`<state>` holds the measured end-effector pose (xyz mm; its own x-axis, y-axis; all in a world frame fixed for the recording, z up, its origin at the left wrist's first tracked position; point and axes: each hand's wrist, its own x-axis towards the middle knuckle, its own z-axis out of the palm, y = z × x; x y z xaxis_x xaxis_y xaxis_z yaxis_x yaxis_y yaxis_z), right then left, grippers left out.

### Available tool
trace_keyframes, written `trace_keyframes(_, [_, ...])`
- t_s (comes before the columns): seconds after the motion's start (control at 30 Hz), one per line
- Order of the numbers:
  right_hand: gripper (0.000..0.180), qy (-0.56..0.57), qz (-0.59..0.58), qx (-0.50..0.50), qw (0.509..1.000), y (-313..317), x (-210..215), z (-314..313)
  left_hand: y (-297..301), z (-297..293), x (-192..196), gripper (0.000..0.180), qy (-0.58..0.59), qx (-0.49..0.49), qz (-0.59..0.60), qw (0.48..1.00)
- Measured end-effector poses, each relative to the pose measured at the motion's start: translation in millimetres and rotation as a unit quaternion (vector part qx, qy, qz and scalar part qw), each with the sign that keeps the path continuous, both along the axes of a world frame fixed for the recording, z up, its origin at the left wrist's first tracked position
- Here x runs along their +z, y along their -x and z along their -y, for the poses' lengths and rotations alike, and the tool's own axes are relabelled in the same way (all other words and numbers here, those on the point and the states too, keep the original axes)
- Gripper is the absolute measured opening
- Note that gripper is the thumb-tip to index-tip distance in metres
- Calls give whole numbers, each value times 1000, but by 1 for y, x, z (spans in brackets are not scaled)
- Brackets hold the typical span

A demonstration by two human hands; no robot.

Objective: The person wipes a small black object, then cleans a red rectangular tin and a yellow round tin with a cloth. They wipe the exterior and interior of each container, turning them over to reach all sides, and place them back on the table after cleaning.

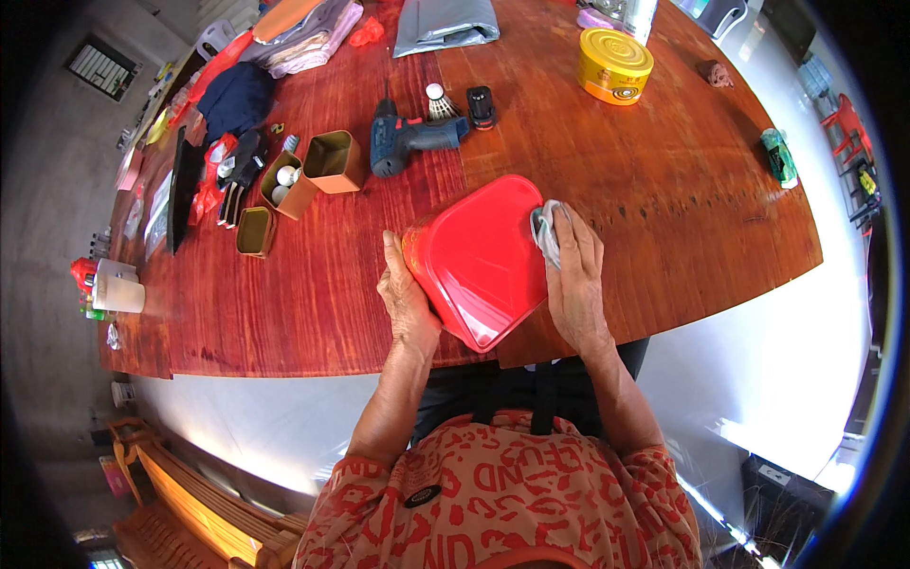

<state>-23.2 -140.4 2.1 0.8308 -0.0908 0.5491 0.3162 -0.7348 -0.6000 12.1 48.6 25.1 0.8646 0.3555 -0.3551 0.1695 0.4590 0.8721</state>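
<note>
A glossy red container point(488, 251) with a rounded triangular top is tilted at the table's near edge, in front of my body. My left hand point(408, 302) grips its left side, the fingers partly hidden behind it. On the opposite side, my right hand point(576, 280) presses a crumpled whitish cloth point(544, 232) against the container's right edge. The fingers of that hand lie close together over the cloth. Whether the container's underside touches the table cannot be seen.
Beyond the container lie a blue cordless drill point(403, 142), a shuttlecock point(440, 102) and a black battery point(482, 107). Three open tins point(332, 163) stand to the left, one with white balls. A yellow round tub point(614, 66) sits far right, near a green crumpled packet point(778, 157).
</note>
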Motion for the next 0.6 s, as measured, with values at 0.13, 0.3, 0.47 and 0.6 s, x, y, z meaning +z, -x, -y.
trace_keyframes(0.13, [61, 21, -49, 6, 999, 24, -4, 4, 0, -2, -1, 59, -4, -1, 8, 1000])
trace_keyframes(0.3, [47, 120, -55, -2, 991, 49, 8, -2, -1, 1, 2, 58, 0, 14, 17, 1000])
trace_keyframes(0.47, [47, 55, -20, 166, 984, 70, 28, -18, -4, 0, -1, 55, 32, 33, 16, 999])
trace_keyframes(0.6, [58, -17, -6, 187, 982, 45, 43, 1, -3, 3, 7, 53, 58, 38, 3, 998])
